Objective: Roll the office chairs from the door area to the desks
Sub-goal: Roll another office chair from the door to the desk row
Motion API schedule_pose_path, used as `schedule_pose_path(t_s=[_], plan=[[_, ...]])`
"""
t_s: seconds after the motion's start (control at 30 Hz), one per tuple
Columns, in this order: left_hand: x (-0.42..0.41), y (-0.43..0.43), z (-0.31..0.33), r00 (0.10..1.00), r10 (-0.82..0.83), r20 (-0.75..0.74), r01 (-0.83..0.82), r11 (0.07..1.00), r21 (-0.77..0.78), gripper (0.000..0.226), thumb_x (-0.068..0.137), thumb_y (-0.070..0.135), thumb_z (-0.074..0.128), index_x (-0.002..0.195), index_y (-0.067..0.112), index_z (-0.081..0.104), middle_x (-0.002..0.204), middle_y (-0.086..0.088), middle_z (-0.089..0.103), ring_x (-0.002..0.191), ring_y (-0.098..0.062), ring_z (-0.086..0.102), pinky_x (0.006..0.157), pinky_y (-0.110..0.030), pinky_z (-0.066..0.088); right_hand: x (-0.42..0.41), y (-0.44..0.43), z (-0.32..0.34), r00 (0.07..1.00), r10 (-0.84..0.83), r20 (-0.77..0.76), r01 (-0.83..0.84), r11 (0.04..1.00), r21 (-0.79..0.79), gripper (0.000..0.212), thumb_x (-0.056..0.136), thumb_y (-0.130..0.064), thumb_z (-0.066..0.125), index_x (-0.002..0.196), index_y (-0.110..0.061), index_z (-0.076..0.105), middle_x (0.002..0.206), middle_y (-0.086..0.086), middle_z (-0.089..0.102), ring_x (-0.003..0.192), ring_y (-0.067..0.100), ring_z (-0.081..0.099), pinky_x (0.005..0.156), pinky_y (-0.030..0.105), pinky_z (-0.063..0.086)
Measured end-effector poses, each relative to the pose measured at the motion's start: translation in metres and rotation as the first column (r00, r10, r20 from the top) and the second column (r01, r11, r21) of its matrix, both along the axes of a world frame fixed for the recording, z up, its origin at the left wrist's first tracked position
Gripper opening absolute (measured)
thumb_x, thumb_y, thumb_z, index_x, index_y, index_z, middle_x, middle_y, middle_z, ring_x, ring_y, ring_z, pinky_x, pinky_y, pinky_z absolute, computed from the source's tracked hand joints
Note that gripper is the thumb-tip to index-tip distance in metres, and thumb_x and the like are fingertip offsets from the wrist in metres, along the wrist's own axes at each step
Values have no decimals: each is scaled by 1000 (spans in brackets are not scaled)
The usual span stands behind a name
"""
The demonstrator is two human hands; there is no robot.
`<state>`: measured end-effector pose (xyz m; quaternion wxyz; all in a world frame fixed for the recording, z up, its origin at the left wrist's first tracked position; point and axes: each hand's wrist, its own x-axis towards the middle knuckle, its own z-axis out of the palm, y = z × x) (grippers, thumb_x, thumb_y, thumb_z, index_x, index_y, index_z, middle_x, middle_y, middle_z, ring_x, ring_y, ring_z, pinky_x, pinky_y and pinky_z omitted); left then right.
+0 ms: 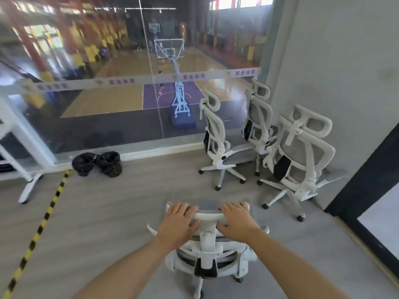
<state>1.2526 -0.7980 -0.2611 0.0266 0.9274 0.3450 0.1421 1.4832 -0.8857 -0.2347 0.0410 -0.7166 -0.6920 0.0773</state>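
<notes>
A white office chair with grey mesh (208, 251) stands right in front of me, seen from behind and above. My left hand (180, 221) grips the left end of its headrest, fingers curled over the top. My right hand (234, 219) grips the right end the same way. Three more white mesh chairs stand ahead on the right: one by the glass (214, 139), one in the corner (258, 121) and the nearest one (302, 156) beside the grey wall.
A glass wall (108, 93) runs across the far side. Two black bin bags (97, 164) sit at its foot. A white desk leg (28, 186) stands at the left. Yellow-black tape (41, 225) crosses the grey floor. A dark door frame (364, 171) is at the right.
</notes>
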Motion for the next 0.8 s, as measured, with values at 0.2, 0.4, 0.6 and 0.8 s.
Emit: schedule_pose_path(t_s=[0.2,0.4,0.6,0.8], plan=[[-82,10,0,971,235,-50,-237,970,-53,49,100,55,36,134,23,51,117,1,52,111,-25,47,103,-43,40,-70,58,9,970,239,55,-238,971,-21,57,92,-61,36,136,-26,50,133,-6,56,124,19,46,108,40,27],[-167,30,15,890,420,-180,-440,894,-87,57,99,60,22,141,27,43,131,1,48,124,-25,39,114,-41,26,-153,122,9,918,397,21,-396,918,-25,62,94,-65,34,141,-26,47,140,-7,53,129,18,44,112,40,25],[-263,67,20,806,559,-194,-583,807,-95,55,102,57,25,145,27,40,136,2,46,131,-25,36,117,-40,20,-255,194,10,849,529,17,-529,849,-1,55,98,-61,38,139,-25,50,137,-7,55,126,19,45,109,39,26],[-372,115,17,748,638,-185,-659,747,-87,54,98,56,23,139,26,43,130,2,47,126,-24,38,114,-39,25,-368,268,9,772,634,30,-634,773,-11,51,101,-58,37,138,-25,50,138,-5,55,126,21,47,104,38,26]])
